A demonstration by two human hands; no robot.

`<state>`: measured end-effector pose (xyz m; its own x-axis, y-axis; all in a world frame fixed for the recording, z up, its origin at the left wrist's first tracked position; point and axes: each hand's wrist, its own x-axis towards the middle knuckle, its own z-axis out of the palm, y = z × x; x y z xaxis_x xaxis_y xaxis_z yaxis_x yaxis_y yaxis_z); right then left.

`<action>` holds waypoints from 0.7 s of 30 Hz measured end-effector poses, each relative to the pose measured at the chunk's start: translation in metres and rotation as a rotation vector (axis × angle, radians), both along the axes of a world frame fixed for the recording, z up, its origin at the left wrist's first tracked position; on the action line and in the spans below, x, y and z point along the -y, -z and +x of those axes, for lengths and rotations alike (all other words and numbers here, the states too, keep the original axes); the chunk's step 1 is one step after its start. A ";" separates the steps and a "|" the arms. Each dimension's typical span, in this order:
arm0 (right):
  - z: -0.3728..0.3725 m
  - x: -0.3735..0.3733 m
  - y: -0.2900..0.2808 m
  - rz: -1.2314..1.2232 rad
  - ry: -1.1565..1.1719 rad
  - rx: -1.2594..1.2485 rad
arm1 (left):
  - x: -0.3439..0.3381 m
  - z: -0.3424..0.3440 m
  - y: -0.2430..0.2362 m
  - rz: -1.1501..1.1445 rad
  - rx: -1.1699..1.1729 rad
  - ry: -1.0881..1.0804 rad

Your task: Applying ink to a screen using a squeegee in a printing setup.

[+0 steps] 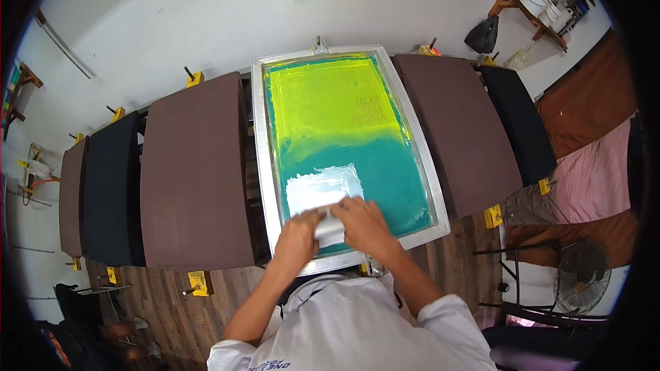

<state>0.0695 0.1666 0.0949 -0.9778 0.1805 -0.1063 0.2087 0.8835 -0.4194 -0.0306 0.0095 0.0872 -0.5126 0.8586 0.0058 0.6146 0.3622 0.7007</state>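
A screen-printing frame [262, 158] with a metal rim lies in front of me. Its mesh is yellow-green on the far part and teal on the near part [385, 178]. White ink [320, 189] is smeared over the near left of the mesh. Just behind it, a pale squeegee [330, 227] is gripped by both hands. My left hand [300, 231] is closed on its left end, and my right hand [361, 225] on its right end. The squeegee's lower edge is hidden by my hands.
Brown fabric-covered boards [196, 172] [457, 134] flank the frame, with black ones [113, 189] [519, 124] further out. Yellow clamps [199, 283] stick out at their ends. A wall shelf [529, 17] holds tubs at the far right. A fan [581, 278] stands at the lower right; a person [75, 336] is at the lower left.
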 end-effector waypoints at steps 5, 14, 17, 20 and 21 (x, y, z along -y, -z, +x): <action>-0.026 -0.009 0.024 0.027 0.028 -0.108 | -0.015 -0.028 0.027 0.112 -0.038 -0.057; 0.045 0.030 0.014 -0.057 0.029 -0.064 | 0.028 0.048 0.004 -0.029 0.035 -0.008; 0.022 0.008 0.007 -0.013 -0.008 0.014 | 0.009 0.022 -0.006 -0.054 0.120 0.008; -0.024 -0.012 0.006 0.030 0.007 -0.052 | -0.011 -0.020 0.005 0.018 0.071 -0.054; -0.038 -0.019 0.013 0.035 0.020 -0.036 | -0.019 -0.030 0.009 0.044 0.060 -0.072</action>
<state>0.0316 0.1861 0.0819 -0.9770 0.2032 -0.0646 0.2120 0.8936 -0.3956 -0.0610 0.0283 0.0779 -0.5733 0.8193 0.0101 0.5449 0.3720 0.7515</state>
